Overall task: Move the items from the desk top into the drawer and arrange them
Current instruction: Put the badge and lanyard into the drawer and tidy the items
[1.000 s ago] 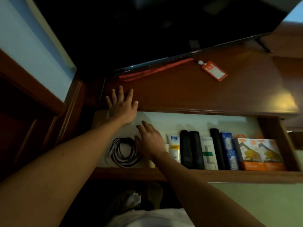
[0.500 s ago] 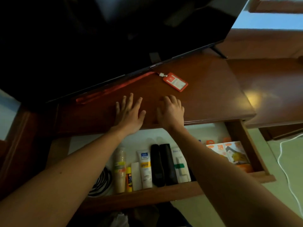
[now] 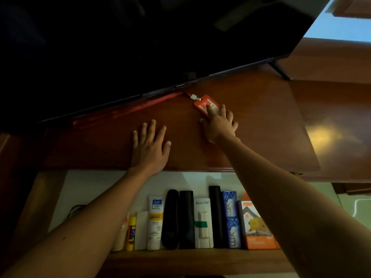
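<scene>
An orange card holder (image 3: 202, 103) lies on the brown desk top (image 3: 261, 121), its red lanyard (image 3: 128, 111) trailing left under the TV's lower edge. My right hand (image 3: 219, 124) rests on the card holder's near end, fingertips on it, fingers spread; no grip is visible. My left hand (image 3: 149, 146) lies flat on the desk top, fingers apart, holding nothing. Below the desk edge the drawer (image 3: 180, 255) stands pulled out. In it lie a white tube (image 3: 154, 223), black cases (image 3: 170, 219), a white pack (image 3: 202, 223), blue packets (image 3: 230, 217) and an orange box (image 3: 255, 227), side by side.
A large black TV (image 3: 140, 43) overhangs the back of the desk, its stand foot (image 3: 280, 72) at the right. A coiled black cable (image 3: 75, 210) sits at the drawer's left, partly hidden by my left arm. A lower wooden surface (image 3: 341, 127) adjoins on the right.
My right hand came out of the drawer, crossed the desk top and reached the card holder. My left hand stayed flat on the desk. The view shifted.
</scene>
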`<act>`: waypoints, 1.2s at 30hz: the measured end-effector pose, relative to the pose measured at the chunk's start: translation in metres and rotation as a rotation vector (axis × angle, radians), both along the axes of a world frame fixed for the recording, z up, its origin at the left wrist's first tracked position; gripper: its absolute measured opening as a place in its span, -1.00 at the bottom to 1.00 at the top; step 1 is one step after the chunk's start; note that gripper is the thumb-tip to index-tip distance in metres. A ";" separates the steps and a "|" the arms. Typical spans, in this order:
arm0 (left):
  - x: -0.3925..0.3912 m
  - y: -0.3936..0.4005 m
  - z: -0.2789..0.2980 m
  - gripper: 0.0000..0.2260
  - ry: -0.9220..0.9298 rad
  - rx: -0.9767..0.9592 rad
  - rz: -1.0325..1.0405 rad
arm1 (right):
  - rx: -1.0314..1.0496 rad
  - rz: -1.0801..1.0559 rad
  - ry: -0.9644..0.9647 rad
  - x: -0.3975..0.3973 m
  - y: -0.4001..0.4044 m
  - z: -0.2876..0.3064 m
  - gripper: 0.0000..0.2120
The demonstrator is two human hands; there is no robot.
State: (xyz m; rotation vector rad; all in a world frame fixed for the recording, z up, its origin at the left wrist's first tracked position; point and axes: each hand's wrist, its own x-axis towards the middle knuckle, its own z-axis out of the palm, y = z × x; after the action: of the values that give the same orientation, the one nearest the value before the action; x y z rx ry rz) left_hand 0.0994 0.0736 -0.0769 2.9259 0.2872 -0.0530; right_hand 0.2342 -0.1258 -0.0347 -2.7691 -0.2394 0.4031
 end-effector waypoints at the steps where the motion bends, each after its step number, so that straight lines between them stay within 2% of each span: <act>1: 0.000 -0.001 -0.001 -0.44 -0.004 0.012 -0.002 | -0.017 0.005 -0.005 0.001 0.000 -0.002 -0.44; 4: -0.002 -0.002 -0.003 -0.43 -0.016 0.031 0.001 | -0.040 0.028 -0.072 0.000 -0.001 -0.003 -0.46; 8: -0.003 -0.002 -0.002 -0.44 -0.035 0.035 0.008 | 0.004 0.015 -0.121 -0.003 -0.001 0.002 -0.37; 13: -0.005 -0.002 0.003 -0.45 -0.002 0.025 0.005 | 0.075 -0.078 -0.057 -0.012 -0.003 0.008 -0.22; 16: -0.001 -0.001 0.008 -0.48 0.005 -0.069 0.008 | 0.123 -0.168 -0.004 -0.028 -0.004 0.012 -0.28; 20: -0.007 0.004 0.022 -0.58 -0.029 -0.321 0.040 | 0.407 -0.203 0.177 -0.053 -0.003 0.018 -0.54; 22: -0.014 0.000 0.031 -0.60 -0.073 -0.459 0.033 | 0.488 -0.134 0.300 -0.066 0.000 0.024 -0.56; 25: -0.017 -0.003 0.041 -0.44 -0.129 -0.664 0.018 | 0.684 -0.118 0.542 -0.085 0.001 0.032 -0.59; 27: -0.017 -0.003 0.049 -0.32 -0.129 -0.588 -0.044 | 0.909 -0.182 0.727 -0.096 -0.001 0.036 -0.57; 29: -0.013 -0.005 0.055 -0.39 -0.120 -0.521 -0.072 | 1.044 -0.195 0.821 -0.102 -0.003 0.039 -0.52; 30: -0.011 -0.006 0.058 -0.45 -0.114 -0.547 -0.051 | 1.096 -0.195 0.846 -0.104 -0.005 0.040 -0.51; 33: -0.006 -0.016 0.070 -0.59 -0.159 -0.882 0.015 | 1.245 -0.181 0.893 -0.106 -0.009 0.045 -0.51; 36: -0.010 -0.027 0.079 -0.76 -0.212 -1.041 0.050 | 1.332 -0.216 0.842 -0.107 -0.011 0.054 -0.53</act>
State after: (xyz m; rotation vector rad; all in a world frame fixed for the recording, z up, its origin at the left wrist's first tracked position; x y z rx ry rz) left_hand 0.0891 0.0469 0.0018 1.8709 0.2058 0.0902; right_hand 0.1274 -0.1371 0.0192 -1.1747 0.0294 0.8767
